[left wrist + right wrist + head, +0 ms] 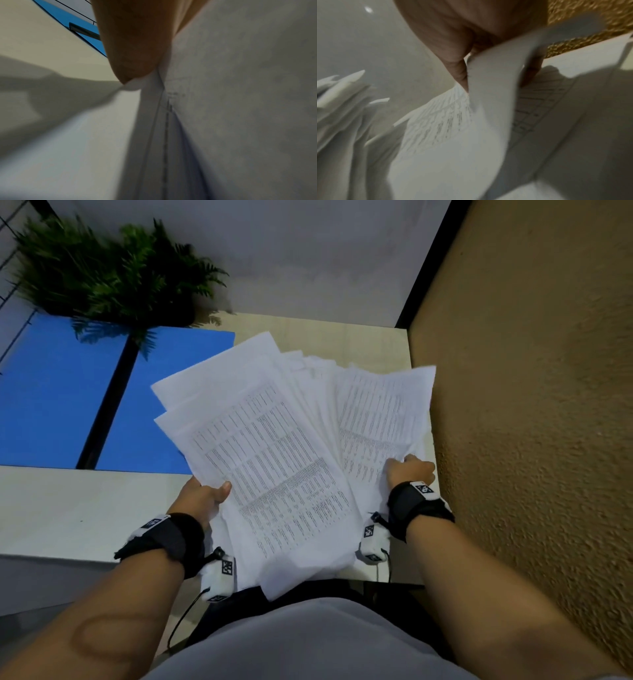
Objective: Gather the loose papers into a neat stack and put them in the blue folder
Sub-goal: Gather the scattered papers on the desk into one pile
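Note:
Several white printed papers (274,446) lie fanned out and uneven, tilted over the right part of the table. My left hand (205,494) grips their left edge, thumb on top, fingers hidden underneath. My right hand (409,470) pinches sheets at the right side of the fan. The blue folder (54,392) lies open and flat at the far left, with a black spine down its middle. In the left wrist view a finger (133,51) presses against the paper edge (154,108). In the right wrist view fingers (453,54) pinch a curling sheet (488,94).
A green fern plant (113,272) stands behind the folder and overhangs its top edge. A rough tan wall (531,405) runs close along the right side of the pale table (68,508). A white wall lies behind. My torso is at the table's near edge.

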Demonstrator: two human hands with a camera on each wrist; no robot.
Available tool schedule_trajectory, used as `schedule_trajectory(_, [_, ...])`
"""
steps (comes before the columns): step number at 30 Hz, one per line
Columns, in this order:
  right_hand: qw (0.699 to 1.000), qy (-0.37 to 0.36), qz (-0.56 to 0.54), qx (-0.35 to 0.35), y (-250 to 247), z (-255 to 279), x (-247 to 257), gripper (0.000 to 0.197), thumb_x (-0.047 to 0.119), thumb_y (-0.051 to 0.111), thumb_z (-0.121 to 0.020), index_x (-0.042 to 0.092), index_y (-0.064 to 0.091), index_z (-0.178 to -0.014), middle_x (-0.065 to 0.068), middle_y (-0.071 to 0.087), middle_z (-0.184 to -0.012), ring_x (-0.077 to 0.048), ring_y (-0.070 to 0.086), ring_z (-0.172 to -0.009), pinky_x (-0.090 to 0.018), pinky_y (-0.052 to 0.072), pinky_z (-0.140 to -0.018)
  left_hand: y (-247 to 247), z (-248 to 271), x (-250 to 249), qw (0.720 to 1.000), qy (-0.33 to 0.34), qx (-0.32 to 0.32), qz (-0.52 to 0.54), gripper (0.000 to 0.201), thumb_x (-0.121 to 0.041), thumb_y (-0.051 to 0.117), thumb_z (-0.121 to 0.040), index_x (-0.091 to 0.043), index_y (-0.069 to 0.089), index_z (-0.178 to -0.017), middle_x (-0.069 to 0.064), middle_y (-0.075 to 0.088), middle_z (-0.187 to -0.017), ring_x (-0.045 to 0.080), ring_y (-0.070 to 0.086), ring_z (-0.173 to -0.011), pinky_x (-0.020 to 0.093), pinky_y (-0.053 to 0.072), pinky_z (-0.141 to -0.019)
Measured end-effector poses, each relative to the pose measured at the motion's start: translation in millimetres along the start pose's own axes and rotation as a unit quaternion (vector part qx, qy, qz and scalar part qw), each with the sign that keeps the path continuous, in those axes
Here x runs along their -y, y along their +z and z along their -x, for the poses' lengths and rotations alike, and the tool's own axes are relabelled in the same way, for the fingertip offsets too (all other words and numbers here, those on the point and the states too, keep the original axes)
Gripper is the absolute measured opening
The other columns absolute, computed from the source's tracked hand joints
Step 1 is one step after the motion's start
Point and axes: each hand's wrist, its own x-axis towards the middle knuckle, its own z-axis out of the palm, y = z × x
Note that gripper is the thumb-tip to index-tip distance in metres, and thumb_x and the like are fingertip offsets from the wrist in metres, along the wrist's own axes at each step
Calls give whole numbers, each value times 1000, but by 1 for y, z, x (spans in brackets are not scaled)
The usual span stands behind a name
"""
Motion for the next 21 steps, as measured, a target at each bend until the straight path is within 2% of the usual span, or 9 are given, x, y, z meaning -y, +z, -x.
schedule_trajectory(3, [999,17,39,-30,6,10,2,51,20,66,-80,5,51,-127,-17,37,-134,-36,41,-122,-41,41,-103,-1,-15,9,1000,20,-6,-13,55,-11,71,-89,-2,52,-139,11,61,-135,30,59,-121,49,41,-111])
schedule_trajectory(7, [982,45,-184,-12,16,10,14,80,8,77,-71,10,31,-137,-10,47,-130,-29,54,-113,-39,46,-100,6,-23,12,998,-13,-20,-55,50,-11,73,-84,-1,56,-130,19,67,-120,34,65,-109,55,48,-103])
schedule_trajectory(8, [976,56,-210,6,14,9,16,77,9,77,-72,9,32,-135,-6,51,-126,-26,56,-107,-36,47,-97,6,-31,17,998,-18,-26,-63,49,-11,74,-83,-2,56,-128,20,67,-118,35,65,-107,56,50,-100])
schedule_trajectory(10, [976,48,-205,49,6,6,19,51,9,71,-80,8,47,-125,-6,59,-122,-27,60,-100,-32,49,-89,8,-33,18,997,-17,-20,-72,64,-16,76,-76,-5,53,-135,18,65,-127,36,64,-112,55,49,-102])
schedule_trajectory(12, [991,17,-122,51,-5,0,20,31,10,58,-89,7,57,-119,-12,59,-126,-33,59,-107,-30,47,-85,14,-23,7,996,-16,-15,-81,62,-11,74,-81,-2,50,-138,18,62,-133,37,62,-116,51,48,-103])
schedule_trajectory(14, [999,1,32,-14,-13,-3,18,32,14,52,-91,4,58,-121,-18,48,-135,-37,48,-120,-38,44,-95,20,-9,-7,994,-18,-26,-108,51,0,65,-90,1,48,-139,16,61,-130,36,60,-114,41,48,-98])
schedule_trajectory(16, [988,-12,153,-34,-18,-4,14,36,16,51,-90,6,56,-124,-19,37,-138,-38,37,-126,-47,39,-102,22,-7,-7,992,-20,-31,-118,52,1,63,-92,0,45,-141,14,58,-131,34,58,-115,38,47,-98])
schedule_trajectory(19, [978,-55,199,11,-19,-10,3,45,17,52,-89,11,50,-134,-19,37,-140,-38,34,-128,-48,38,-103,18,-9,-5,993,-12,-20,-116,56,-4,67,-89,-7,47,-140,15,60,-135,35,61,-115,48,51,-98])
schedule_trajectory(21, [976,-67,209,2,-21,-12,-4,45,18,54,-88,12,52,-133,-18,36,-140,-38,34,-128,-49,36,-105,14,-6,-8,996,-1,4,-88,50,-3,65,-90,-13,51,-138,16,66,-127,33,65,-105,46,53,-91])
